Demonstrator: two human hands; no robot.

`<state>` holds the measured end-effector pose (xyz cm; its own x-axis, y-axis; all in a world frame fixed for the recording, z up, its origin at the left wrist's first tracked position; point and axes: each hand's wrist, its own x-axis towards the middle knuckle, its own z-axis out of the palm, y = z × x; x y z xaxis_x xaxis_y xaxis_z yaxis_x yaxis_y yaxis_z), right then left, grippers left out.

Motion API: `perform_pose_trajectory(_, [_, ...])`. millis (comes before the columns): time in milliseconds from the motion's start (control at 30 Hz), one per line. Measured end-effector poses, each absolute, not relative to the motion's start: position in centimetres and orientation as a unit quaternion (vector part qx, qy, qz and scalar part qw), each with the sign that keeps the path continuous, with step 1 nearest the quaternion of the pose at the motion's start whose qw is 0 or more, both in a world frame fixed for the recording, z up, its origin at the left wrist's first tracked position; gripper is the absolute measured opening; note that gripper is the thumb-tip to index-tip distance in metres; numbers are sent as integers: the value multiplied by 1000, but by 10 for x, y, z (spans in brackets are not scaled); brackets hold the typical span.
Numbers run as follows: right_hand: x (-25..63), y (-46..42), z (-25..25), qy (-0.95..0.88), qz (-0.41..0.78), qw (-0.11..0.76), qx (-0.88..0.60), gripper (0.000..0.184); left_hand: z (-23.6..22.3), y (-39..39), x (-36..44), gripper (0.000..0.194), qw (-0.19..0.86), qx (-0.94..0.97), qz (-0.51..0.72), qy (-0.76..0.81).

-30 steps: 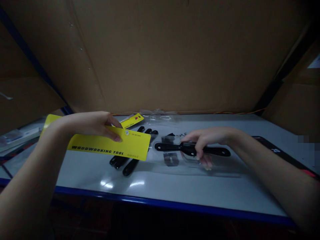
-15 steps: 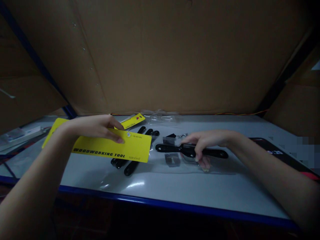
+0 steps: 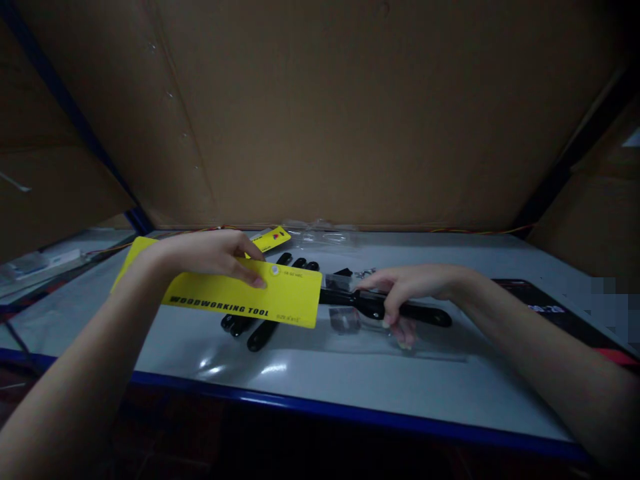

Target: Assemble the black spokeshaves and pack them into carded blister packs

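My left hand [image 3: 225,257] is closed on a yellow backing card [image 3: 240,293] printed "WOODWORKING TOOL", thumb on its face. My right hand [image 3: 400,293] grips a black spokeshave [image 3: 425,313] around its middle, together with a clear plastic blister [image 3: 430,350] whose thin edge runs below it. The card's right end overlaps the spokeshave's left handle and hides its tip. Behind and below the card, several more black spokeshaves [image 3: 263,335] lie on the table, partly covered by it.
Another yellow card [image 3: 273,238] and clear plastic shells [image 3: 320,232] lie at the table's back. Small metal parts [image 3: 365,272] rest behind my right hand. A black mat [image 3: 540,300] is at the right. The table [image 3: 350,380] has a blue front edge; a cardboard wall [image 3: 350,120] rises behind.
My left hand has moved the yellow card to the right, so it now covers the spokeshave's left end. My right hand and the spokeshave have shifted slightly, its right end tipping lower.
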<state>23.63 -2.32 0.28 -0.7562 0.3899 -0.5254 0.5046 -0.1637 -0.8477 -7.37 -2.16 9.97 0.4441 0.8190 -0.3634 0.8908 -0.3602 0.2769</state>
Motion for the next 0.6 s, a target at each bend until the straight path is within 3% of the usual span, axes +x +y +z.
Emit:
perform_pose_trajectory(233, [233, -26, 6, 653, -675, 31, 341, 48, 103, -26, -63, 60, 121, 839, -54, 528])
perform_pose_trajectory(467, [222, -30, 3, 640, -693, 33, 330, 54, 95, -30, -47, 52, 109, 874, -48, 471])
perform_pose_trajectory(600, [214, -39, 4, 648, -698, 9, 305, 58, 83, -29, -36, 58, 74, 896, -9, 438])
